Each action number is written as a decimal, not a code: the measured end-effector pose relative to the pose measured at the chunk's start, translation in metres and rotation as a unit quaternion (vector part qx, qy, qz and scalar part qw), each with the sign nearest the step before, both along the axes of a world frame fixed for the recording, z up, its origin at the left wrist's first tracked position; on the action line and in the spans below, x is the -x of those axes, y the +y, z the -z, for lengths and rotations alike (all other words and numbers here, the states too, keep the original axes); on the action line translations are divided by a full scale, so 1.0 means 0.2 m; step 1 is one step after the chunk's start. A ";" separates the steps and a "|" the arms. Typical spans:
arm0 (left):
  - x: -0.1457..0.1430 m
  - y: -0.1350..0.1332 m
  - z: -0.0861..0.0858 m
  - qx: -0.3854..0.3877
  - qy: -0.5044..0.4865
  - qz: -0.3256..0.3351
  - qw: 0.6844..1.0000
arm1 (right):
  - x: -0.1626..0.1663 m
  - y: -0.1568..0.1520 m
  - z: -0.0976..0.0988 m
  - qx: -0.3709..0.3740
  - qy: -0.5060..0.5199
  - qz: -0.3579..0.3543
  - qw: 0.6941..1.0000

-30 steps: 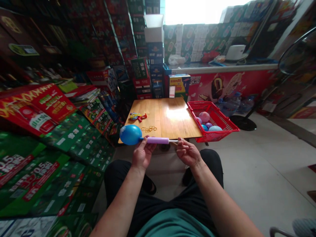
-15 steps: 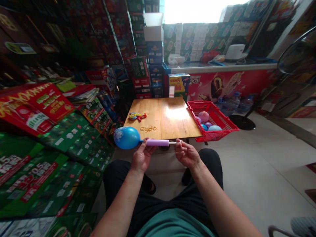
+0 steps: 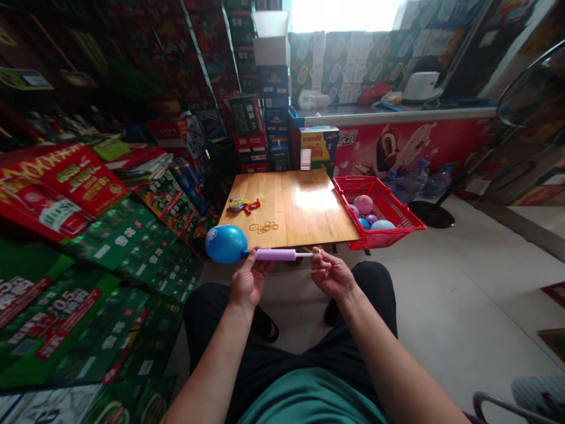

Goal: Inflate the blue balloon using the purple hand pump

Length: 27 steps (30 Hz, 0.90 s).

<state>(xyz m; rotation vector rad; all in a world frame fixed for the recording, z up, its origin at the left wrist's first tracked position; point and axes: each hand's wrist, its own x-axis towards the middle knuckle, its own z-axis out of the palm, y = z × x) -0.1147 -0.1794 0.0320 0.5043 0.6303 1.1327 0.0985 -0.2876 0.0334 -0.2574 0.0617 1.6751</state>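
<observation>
Left hand (image 3: pixel 248 281) pinches the pump (image 3: pixel 276 254) at its balloon end, grip closed round the barrel. Pump lies level at frame centre, long axis left-right, nozzle pointing left into the blue balloon (image 3: pixel 226 244). Right hand (image 3: pixel 331 274) grips the rod. Beyond, the surface (image 3: pixel 300 209) and basket (image 3: pixel 399 215).

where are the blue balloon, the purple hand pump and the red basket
blue balloon (image 3: pixel 226 244), head view, middle of its round body
purple hand pump (image 3: pixel 276 254), head view, middle of its barrel
red basket (image 3: pixel 391 236), head view, near rim
</observation>
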 end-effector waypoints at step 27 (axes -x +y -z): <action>-0.12 -0.12 0.08 -0.010 0.024 0.055 0.998 | 0.07 -0.01 0.15 0.004 0.041 -0.005 0.999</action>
